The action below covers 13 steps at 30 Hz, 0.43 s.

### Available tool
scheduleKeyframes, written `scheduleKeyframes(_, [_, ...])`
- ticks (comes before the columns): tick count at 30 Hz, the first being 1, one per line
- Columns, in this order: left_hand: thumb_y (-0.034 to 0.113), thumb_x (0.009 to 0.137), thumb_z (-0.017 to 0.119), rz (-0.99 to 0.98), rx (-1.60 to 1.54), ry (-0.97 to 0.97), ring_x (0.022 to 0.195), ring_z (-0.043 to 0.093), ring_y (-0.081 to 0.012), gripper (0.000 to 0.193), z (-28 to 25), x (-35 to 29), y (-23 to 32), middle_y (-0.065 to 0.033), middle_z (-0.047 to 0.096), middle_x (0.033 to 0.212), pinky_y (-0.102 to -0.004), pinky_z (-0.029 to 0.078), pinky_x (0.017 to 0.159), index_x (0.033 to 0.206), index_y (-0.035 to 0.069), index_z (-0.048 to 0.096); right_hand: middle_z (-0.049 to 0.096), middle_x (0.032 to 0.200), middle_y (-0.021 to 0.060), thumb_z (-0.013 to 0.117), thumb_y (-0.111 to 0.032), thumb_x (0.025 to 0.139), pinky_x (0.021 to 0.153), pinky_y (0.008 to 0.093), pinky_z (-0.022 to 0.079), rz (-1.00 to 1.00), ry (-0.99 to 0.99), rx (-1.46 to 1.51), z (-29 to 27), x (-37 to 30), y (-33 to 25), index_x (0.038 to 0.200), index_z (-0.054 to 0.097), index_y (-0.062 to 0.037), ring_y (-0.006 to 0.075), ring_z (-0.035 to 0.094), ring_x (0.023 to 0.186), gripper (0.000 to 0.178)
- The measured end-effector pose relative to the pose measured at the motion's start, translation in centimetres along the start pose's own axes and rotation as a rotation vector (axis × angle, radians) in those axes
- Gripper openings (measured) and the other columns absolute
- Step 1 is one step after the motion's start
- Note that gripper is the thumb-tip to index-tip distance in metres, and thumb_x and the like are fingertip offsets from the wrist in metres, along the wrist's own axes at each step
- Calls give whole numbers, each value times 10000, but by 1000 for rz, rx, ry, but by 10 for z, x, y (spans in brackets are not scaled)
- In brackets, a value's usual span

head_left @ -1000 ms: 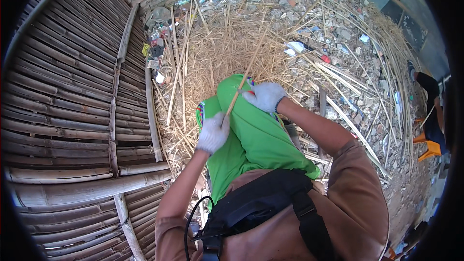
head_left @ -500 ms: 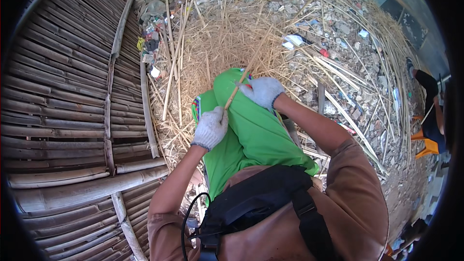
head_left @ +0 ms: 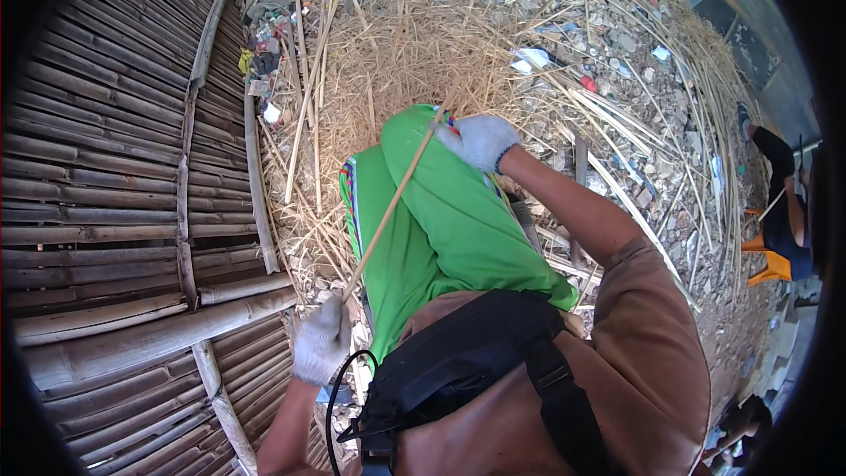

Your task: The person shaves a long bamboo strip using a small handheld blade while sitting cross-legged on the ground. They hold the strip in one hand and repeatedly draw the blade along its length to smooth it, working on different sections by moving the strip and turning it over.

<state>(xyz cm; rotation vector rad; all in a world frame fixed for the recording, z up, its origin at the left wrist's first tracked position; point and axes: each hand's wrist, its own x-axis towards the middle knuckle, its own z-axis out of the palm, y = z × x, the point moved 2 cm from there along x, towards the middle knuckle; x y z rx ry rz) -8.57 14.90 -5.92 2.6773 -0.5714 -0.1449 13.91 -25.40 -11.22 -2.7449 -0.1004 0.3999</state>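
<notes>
A long thin bamboo strip [head_left: 388, 210] runs slantwise across my lap, over my green trousers [head_left: 480, 242]. My left hand [head_left: 321, 341], in a whitish knitted glove, is closed round its near end, low beside my left hip and close to the bamboo slats. My right hand [head_left: 483, 143], gloved likewise, is closed on the strip near its far part, on top of my right knee. Whether a small tool sits in the right fingers too, I cannot tell. Past the knee the strip's far tip points at the straw-coloured shavings [head_left: 414, 57].
A bamboo slat wall [head_left: 106, 176] stands close on my left. Long bamboo strips [head_left: 608, 115] lie over rubble and litter to the right. At the far right is a person [head_left: 780, 185] by an orange stool [head_left: 769, 266]. A black bag [head_left: 467, 357] hangs across my front.
My left hand has moved down and back toward my left hip, drawing the strip nearer, so more of it lies between my hands. My right hand has stayed at the knee.
</notes>
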Motion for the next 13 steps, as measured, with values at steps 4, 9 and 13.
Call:
scheduleKeyframes(4, [113, 1069, 657, -96, 181, -67, 677, 690, -465, 103, -7, -61, -12, -239, 653, 775, -561, 547, 607, 1006, 51, 604, 816, 1034, 269, 315, -750, 1099, 922, 566, 623, 107, 8, 39, -22, 18, 27, 1024, 845, -37, 449, 801, 976, 892])
scheduleKeyframes(9, [182, 1092, 645, -83, 78, -51, 763, 717, -495, 174, 7, -86, -31, -242, 708, 884, -583, 561, 670, 1200, 48, 669, 808, 1061, 279, 299, -787, 1083, 957, 560, 607, 241, 198, 52, -31, 48, 80, 1039, 843, -39, 458, 787, 1032, 926])
scheduleKeyframes(13, [218, 1103, 679, -250, -148, -63, 949, 750, -521, 243, 5, -28, 6, -339, 714, 992, -579, 587, 777, 1269, 41, 660, 788, 1154, 314, 307, -863, 1045, 1037, 555, 582, -1, 157, 107, -27, 23, 14, 1158, 834, -58, 474, 769, 1128, 969])
